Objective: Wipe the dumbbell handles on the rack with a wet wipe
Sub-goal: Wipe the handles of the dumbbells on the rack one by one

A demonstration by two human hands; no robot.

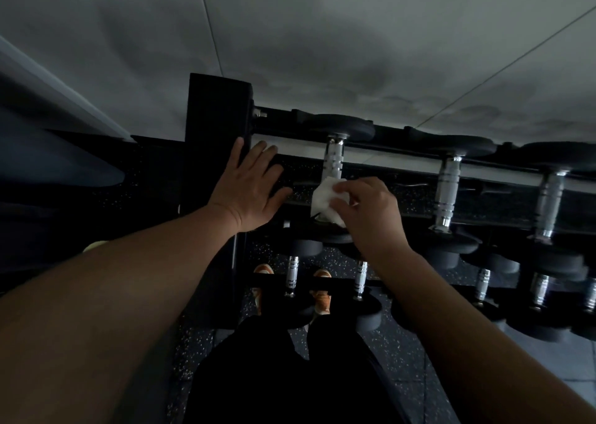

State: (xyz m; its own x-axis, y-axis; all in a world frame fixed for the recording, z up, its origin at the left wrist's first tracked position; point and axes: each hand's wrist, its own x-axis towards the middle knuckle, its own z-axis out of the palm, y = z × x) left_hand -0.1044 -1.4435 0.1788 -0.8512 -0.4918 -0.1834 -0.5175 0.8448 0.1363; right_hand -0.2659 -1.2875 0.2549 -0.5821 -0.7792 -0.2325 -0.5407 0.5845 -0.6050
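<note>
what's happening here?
A person is cleaning dumbbells on a rack. The right hand pinches a white wipe against the near end of the leftmost top-row handle. The left hand lies flat and open against the rack's upright. The other handles to the right are untouched right now.

Wet wipe (325, 201) hides the handle's (333, 162) near end, seemingly.

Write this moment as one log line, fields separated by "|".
step: wiping top-row handle | right hand: holds wipe on handle | left hand: flat on rack
</note>
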